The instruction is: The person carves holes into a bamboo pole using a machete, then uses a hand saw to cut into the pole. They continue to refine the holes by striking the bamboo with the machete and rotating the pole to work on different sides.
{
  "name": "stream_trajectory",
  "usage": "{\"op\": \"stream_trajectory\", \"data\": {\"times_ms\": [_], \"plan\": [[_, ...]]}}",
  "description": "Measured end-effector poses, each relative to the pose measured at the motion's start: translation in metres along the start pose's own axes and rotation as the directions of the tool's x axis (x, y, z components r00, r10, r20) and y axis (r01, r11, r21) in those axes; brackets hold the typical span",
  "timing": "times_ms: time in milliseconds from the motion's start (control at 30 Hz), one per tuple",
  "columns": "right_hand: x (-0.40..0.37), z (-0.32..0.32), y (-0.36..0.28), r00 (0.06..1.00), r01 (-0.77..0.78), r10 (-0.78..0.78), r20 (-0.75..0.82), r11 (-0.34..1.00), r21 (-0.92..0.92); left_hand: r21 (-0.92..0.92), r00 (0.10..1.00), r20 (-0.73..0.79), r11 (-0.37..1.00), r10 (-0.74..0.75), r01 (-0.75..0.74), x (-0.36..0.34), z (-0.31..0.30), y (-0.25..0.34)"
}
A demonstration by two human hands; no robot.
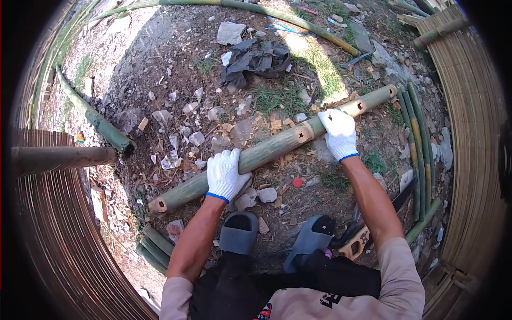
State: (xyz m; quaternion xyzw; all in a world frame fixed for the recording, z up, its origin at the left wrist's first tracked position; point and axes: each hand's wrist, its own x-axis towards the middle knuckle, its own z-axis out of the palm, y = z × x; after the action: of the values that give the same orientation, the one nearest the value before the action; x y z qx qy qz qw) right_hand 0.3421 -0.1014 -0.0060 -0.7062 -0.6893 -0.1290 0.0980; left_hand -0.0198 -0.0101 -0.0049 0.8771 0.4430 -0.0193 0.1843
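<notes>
A long green bamboo pole (272, 148) lies slantwise across the dirt in front of my feet, its cut end low at the left and its other end up at the right. My left hand (225, 174), in a white glove, grips the pole left of its middle. My right hand (338, 133), also gloved, is closed around the pole further right, near a node. Both forearms reach out from my crouched body.
Grey sandals (312, 241) are on my feet. A saw with a wooden handle (362, 240) lies by my right foot. Split bamboo strips (416, 144) lie at the right, woven bamboo mats (474, 133) at both sides, more poles (96, 120) at the left, and black cloth (256, 58) beyond.
</notes>
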Motion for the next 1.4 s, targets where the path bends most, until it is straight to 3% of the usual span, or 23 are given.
{"op": "stream_trajectory", "data": {"times_ms": [100, 200, 233, 267, 367, 433, 467, 500, 600, 667, 733, 800, 833, 867, 933, 967, 1067, 1133, 1167, 1200, 1267, 1333, 1400], "plan": [[0.003, 0.002, 0.008, 0.997, -0.005, 0.000, 0.081, 0.998, 0.060, -0.019, 0.999, 0.028, 1.000, 0.024, -0.024, 0.006, 0.002, 0.001], [-0.010, -0.015, 0.003, 1.000, -0.028, 0.027, 0.004, 0.997, 0.078, -0.046, 0.999, 0.011, 0.998, 0.040, -0.040, 0.005, 0.002, 0.001], [-0.014, -0.036, -0.009, 0.985, -0.164, 0.164, 0.055, 0.986, 0.010, -0.042, 0.998, 0.060, 0.999, 0.029, -0.027, 0.006, -0.002, 0.002], [-0.028, -0.050, -0.013, 0.953, -0.300, 0.296, 0.062, 0.952, 0.065, -0.048, 0.997, 0.064, 0.998, 0.050, -0.047, 0.008, -0.004, 0.003], [-0.111, -0.078, -0.032, 0.723, -0.690, 0.675, 0.150, 0.716, 0.106, -0.018, 0.989, -0.016, 0.989, 0.150, -0.150, 0.014, -0.004, 0.011], [-0.168, -0.098, -0.049, 0.467, -0.884, 0.860, 0.206, 0.463, 0.074, -0.023, 0.983, 0.011, 0.983, 0.184, -0.183, 0.022, 0.001, 0.019], [-0.193, -0.111, -0.056, 0.310, -0.950, 0.927, 0.213, 0.313, 0.019, -0.024, 0.980, 0.022, 0.980, 0.200, -0.199, 0.031, 0.004, 0.027], [-0.219, -0.120, -0.066, 0.215, -0.975, 0.954, 0.209, 0.222, -0.009, -0.034, 0.984, 0.093, 0.988, 0.155, -0.152, 0.040, 0.008, 0.033], [-0.274, -0.134, -0.101, 0.029, -0.988, 0.975, 0.222, 0.062, -0.141, 0.011, 0.976, 0.116, 0.983, 0.183, -0.185, 0.048, 0.010, 0.034], [-0.295, -0.127, -0.117, 0.014, -0.981, 0.946, 0.324, 0.076, -0.180, -0.006, 0.969, 0.177, 0.985, 0.170, -0.171, 0.053, 0.001, 0.040], [-0.306, -0.115, -0.119, 0.021, -0.989, 0.900, 0.435, 0.084, -0.125, -0.005, 0.969, 0.136, 0.978, 0.207, -0.208, 0.060, 0.008, 0.047], [-0.303, -0.106, -0.114, 0.174, -0.985, 0.943, 0.282, 0.164, 0.059, 0.030, 0.973, 0.111, 0.978, 0.203, -0.207, 0.065, 0.007, 0.061], [-0.293, -0.112, -0.107, 0.123, -0.985, 0.942, 0.311, 0.078, 0.152, 0.021, 0.973, 0.115, 0.979, 0.198, -0.202, 0.066, 0.008, 0.061], [-0.290, -0.110, -0.098, 0.142, -0.982, 0.941, 0.306, 0.095, 0.163, 0.007, 0.973, 0.116, 0.980, 0.198, -0.200, 0.068, 0.010, 0.063], [-0.297, -0.109, -0.092, 0.019, -0.984, 0.909, 0.415, -0.057, 0.171, -0.003, 0.974, 0.109, 0.980, 0.198, -0.199, 0.065, 0.007, 0.065], [-0.312, -0.099, -0.092, 0.101, -0.974, 0.907, 0.409, 0.006, 0.227, -0.011, 0.973, 0.114, 0.980, 0.199, -0.199, 0.061, 0.005, 0.064], [-0.285, -0.120, -0.099, -0.087, -0.925, 0.698, 0.711, -0.322, 0.202, -0.006, 0.973, 0.169, 0.988, 0.156, -0.158, 0.058, 0.001, 0.059], [-0.281, -0.112, -0.118, -0.048, -0.913, 0.755, 0.654, -0.299, 0.277, 0.035, 0.978, 0.167, 0.991, 0.124, -0.131, 0.055, 0.001, 0.063], [-0.281, -0.112, -0.122, -0.106, -0.828, 0.745, 0.659, -0.433, 0.357, -0.010, 0.972, 0.169, 0.987, 0.162, -0.163, 0.058, 0.005, 0.060], [-0.286, -0.107, -0.124, -0.174, -0.792, 0.755, 0.632, -0.488, 0.365, -0.053, 0.968, 0.170, 0.982, 0.185, -0.179, 0.057, 0.008, 0.056], [-0.271, -0.124, -0.113, -0.220, -0.718, 0.780, 0.586, -0.536, 0.444, -0.057, 0.969, 0.158, 0.981, 0.190, -0.183, 0.052, 0.012, 0.058], [-0.244, -0.140, -0.093, -0.132, -0.786, 0.872, 0.471, -0.382, 0.487, -0.013, 0.982, 0.157, 0.994, 0.107, -0.106, 0.051, 0.010, 0.066], [-0.207, -0.152, -0.061, 0.125, -0.870, 0.813, 0.569, -0.186, 0.457, 0.008, 0.985, 0.164, 0.998, 0.059, -0.061, 0.050, 0.015, 0.066]]}}
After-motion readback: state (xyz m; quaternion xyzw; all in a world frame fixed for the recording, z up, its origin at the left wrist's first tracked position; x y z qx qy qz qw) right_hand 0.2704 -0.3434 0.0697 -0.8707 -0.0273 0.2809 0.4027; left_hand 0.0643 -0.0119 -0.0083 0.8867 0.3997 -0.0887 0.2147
